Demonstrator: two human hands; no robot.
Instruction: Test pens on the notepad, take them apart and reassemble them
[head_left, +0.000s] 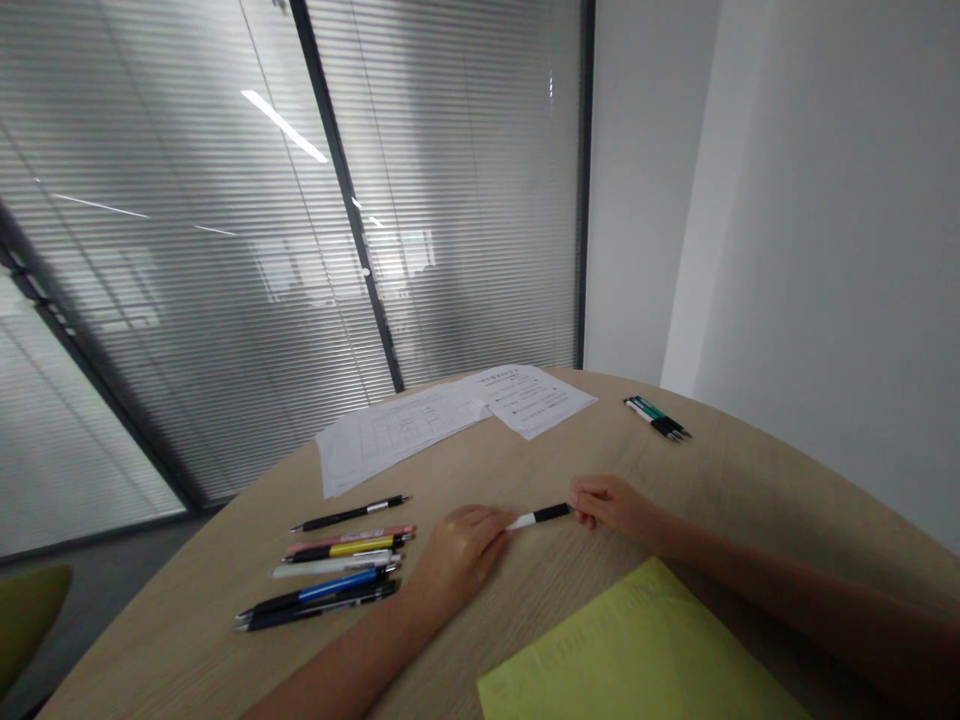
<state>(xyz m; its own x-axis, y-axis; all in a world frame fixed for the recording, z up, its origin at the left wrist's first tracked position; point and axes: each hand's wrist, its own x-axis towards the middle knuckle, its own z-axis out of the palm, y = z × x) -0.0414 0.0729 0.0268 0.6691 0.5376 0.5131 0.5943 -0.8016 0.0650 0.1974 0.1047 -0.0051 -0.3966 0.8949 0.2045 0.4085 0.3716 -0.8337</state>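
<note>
A white and black pen (541, 516) spans the gap between my two hands, just over the wooden table. My left hand (463, 548) is closed on its white end, fingers pointing right. At the black end, my right hand (600, 500) pinches the tip between thumb and fingers. Beside my left hand lies a row of pens: a black pen (349, 514), a pink pen (390, 530), a yellow and black pen (352, 547), a white pen (330, 567), a blue and black pen (319, 590) and a dark pen (322, 606).
A bunch of green, white and black pens (657, 418) lies at the far right of the round table (600, 580). Printed papers (405, 432) are spread along its far edge. A yellow-green folder or sheet (637, 650) lies in front of me. Glass panels with blinds stand beyond.
</note>
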